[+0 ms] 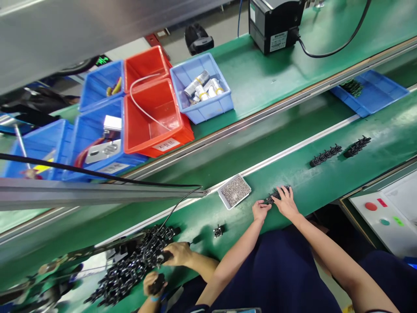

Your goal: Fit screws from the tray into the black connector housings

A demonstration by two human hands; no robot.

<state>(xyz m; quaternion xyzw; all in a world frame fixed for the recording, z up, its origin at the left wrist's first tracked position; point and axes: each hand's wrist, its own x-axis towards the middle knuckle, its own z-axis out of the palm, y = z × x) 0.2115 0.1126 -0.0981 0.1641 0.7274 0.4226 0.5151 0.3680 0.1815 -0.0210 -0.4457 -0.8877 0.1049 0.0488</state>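
Lower centre of the frame, green counter [325, 182]: my left hand [260, 211] and my right hand [286, 202] lie side by side on a short row of black plastic parts [276, 195]; left fingertips pinch the near end of the row, closed on it; right hand rests flat on top, fingers spread over the parts. Just left of my hands: small white tray [234, 191] heaped with tiny metal screws. Further left on the counter: one loose black part [219, 230]. Right of centre, well apart from my hands: two more rows of black parts [325, 155] and [356, 146]. Lower left: a heap of black parts [130, 269] with another person's hands in it, one [177, 253] on the pile, one [153, 284] gripping a piece. Upper left, past the rail: blue and red bins [153, 117], one blue bin [202, 89] holding wrapped cylinders. Top centre: black box [273, 21] with cable. Right edge: panel with coloured buttons [381, 213]
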